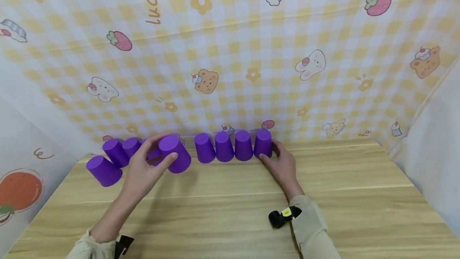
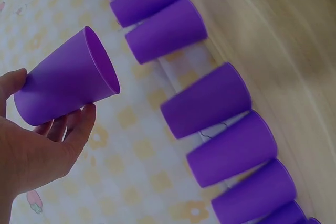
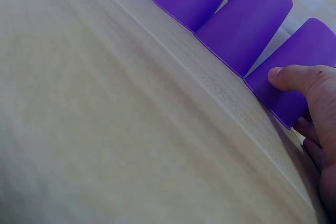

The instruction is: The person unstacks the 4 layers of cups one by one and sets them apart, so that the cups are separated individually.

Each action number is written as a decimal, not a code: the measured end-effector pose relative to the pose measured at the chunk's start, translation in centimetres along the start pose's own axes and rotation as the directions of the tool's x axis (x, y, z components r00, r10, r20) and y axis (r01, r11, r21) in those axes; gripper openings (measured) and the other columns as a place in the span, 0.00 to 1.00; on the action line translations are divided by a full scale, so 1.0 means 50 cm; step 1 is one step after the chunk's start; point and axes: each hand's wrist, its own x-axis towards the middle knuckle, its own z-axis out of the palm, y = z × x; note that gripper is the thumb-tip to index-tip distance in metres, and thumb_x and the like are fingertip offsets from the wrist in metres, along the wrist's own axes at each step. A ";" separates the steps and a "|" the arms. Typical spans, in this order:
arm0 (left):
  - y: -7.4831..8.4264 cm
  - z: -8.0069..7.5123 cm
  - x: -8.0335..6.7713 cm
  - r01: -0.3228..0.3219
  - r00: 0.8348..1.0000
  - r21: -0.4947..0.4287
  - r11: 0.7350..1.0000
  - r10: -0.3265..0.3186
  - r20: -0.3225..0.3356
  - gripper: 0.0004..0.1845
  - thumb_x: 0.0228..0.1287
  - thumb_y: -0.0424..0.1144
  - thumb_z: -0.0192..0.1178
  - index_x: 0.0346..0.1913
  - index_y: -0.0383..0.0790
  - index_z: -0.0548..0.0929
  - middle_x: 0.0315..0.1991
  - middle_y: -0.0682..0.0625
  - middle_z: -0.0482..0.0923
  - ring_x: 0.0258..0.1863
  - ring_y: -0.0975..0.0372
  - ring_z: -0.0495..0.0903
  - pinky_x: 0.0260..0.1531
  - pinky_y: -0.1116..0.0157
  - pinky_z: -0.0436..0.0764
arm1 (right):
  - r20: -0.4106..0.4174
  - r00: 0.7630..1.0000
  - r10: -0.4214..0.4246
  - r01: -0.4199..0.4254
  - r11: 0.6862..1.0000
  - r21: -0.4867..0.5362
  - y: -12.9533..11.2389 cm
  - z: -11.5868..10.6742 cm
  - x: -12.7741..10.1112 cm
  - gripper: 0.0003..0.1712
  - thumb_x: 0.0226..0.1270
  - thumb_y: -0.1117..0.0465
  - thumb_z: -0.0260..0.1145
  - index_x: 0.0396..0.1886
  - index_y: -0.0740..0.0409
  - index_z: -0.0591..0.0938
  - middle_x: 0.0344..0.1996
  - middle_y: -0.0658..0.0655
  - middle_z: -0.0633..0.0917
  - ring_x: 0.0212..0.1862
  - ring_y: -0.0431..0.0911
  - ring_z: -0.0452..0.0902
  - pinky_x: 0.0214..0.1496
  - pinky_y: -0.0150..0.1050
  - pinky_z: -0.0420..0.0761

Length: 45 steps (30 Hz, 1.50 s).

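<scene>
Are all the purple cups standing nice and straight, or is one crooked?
Not all. The cup in the left hand is lifted and tilted, off the table. The four by the right hand stand straight, upside down.

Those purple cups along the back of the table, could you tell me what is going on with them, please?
A person is handling purple plastic cups on a wooden table. The left hand holds one cup lifted and tilted, clear of the table in the left wrist view. The right hand grips the rightmost cup of a tidy upside-down row against the patterned backdrop. More cups stand less evenly at the left.
</scene>
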 end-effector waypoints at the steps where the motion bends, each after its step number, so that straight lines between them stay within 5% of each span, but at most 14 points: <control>1: -0.002 -0.003 -0.002 0.006 1.000 0.006 1.000 -0.006 -0.003 0.29 0.56 0.34 0.67 0.61 0.42 0.72 0.50 0.49 0.75 0.46 0.69 0.75 0.42 0.75 0.77 | 0.002 1.000 0.004 -0.004 1.000 0.000 0.000 0.000 0.000 0.36 0.53 0.59 0.72 0.60 0.67 0.70 0.53 0.68 0.77 0.54 0.58 0.75 0.58 0.50 0.71; 19: -0.050 -0.048 -0.028 0.052 0.997 0.152 0.987 -0.044 -0.057 0.29 0.56 0.37 0.67 0.61 0.37 0.71 0.50 0.46 0.75 0.45 0.74 0.73 0.41 0.78 0.77 | 0.004 1.000 0.028 -0.028 1.000 0.005 -0.002 -0.008 0.002 0.35 0.53 0.59 0.73 0.60 0.64 0.71 0.53 0.66 0.78 0.54 0.56 0.75 0.59 0.47 0.71; 29: -0.082 -0.086 -0.052 0.134 0.988 0.200 0.971 -0.115 -0.105 0.30 0.56 0.37 0.66 0.61 0.35 0.70 0.48 0.42 0.73 0.43 0.79 0.69 0.39 0.83 0.73 | 0.002 1.000 0.024 -0.024 1.000 0.018 -0.002 0.000 0.000 0.35 0.52 0.59 0.73 0.60 0.64 0.72 0.52 0.64 0.79 0.53 0.55 0.75 0.58 0.47 0.72; 41: -0.114 -0.130 -0.069 0.207 0.977 0.287 0.935 -0.184 -0.105 0.32 0.60 0.39 0.63 0.63 0.28 0.65 0.49 0.28 0.72 0.34 0.89 0.64 0.29 0.87 0.71 | 0.016 0.999 0.047 -0.048 0.999 0.011 -0.001 0.006 -0.001 0.36 0.53 0.58 0.73 0.61 0.61 0.71 0.53 0.62 0.79 0.54 0.53 0.75 0.58 0.47 0.71; 45: -0.121 -0.133 -0.065 0.245 0.969 0.343 0.907 -0.220 -0.112 0.35 0.59 0.42 0.65 0.63 0.27 0.65 0.50 0.27 0.72 0.33 0.83 0.69 0.30 0.82 0.73 | 0.000 0.999 0.041 -0.041 0.999 0.002 0.004 0.001 0.002 0.35 0.53 0.58 0.73 0.61 0.60 0.72 0.52 0.62 0.79 0.53 0.53 0.75 0.58 0.47 0.71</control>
